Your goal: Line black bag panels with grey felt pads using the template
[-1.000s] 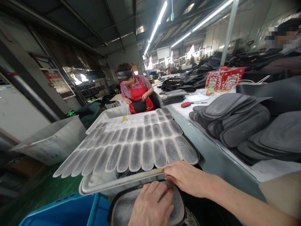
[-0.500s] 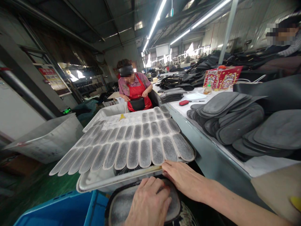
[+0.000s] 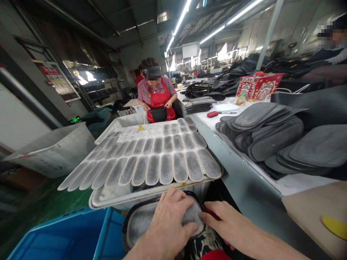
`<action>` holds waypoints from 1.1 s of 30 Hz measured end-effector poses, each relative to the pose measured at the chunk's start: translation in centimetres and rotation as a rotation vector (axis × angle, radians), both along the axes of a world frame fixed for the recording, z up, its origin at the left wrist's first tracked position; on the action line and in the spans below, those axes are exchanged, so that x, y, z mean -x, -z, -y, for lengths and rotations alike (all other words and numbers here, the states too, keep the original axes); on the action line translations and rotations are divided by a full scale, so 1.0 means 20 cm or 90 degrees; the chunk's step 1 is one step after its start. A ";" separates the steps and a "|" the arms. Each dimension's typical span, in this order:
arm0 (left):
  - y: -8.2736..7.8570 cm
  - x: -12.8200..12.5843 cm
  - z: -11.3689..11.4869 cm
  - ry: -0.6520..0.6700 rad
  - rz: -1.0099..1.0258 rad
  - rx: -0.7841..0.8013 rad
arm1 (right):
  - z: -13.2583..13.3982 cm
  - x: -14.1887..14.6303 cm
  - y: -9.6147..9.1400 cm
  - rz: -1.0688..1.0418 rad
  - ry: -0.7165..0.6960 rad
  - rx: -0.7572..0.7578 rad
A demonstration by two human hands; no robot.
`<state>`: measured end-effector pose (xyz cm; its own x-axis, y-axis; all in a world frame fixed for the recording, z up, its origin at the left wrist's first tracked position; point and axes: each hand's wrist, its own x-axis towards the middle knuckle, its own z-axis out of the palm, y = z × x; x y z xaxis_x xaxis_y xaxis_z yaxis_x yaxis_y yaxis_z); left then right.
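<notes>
Low in front of me, over my lap, is a long oval grey panel (image 3: 145, 216) with a pale rim, lying on a black leather-like piece (image 3: 127, 236) whose edge shows around it. My left hand (image 3: 169, 218) rests across the panel's middle, fingers stretched forward and thumb apart. At the panel's right end, my right hand (image 3: 223, 218) has thumb and forefinger closed on the edge of the black piece. Its other fingers are partly hidden. Beyond both hands, rows of similar grey oval panels (image 3: 166, 169) overlap on a board across a white bin (image 3: 121, 198).
A blue crate (image 3: 70, 234) stands at the lower left. Along the right runs a table (image 3: 246, 187) with stacked dark oval pieces (image 3: 273, 133). A yellow tool (image 3: 140, 128) lies on the board. Opposite sits a person in a red apron (image 3: 159, 103), holding a black pouch (image 3: 158, 114).
My right hand has left the bin's rim and come down to the black piece's right edge. My left hand has stretched its fingers farther forward over the panel. The view has shifted slightly.
</notes>
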<state>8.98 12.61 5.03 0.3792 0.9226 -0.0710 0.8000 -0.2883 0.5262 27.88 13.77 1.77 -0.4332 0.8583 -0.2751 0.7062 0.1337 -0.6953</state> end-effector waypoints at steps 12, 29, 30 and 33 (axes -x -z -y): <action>-0.08 -0.06 0.02 -0.025 -0.106 -0.013 | 0.01 0.01 0.20 -0.164 0.052 0.025; -0.04 -0.06 0.05 -0.046 -0.054 -0.002 | 0.04 -0.04 0.12 -0.266 0.112 0.049; -0.04 -0.06 0.05 -0.046 -0.049 -0.003 | 0.03 -0.04 0.11 -0.274 0.132 0.040; -0.02 -0.06 0.05 -0.047 -0.033 -0.008 | 0.01 -0.02 0.07 -0.254 0.147 0.017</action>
<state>10.09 11.59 5.41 0.3068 0.9486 -0.0776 0.8453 -0.2341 0.4804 28.27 13.49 0.42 -0.3082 0.9396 -0.1491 0.3920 -0.0174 -0.9198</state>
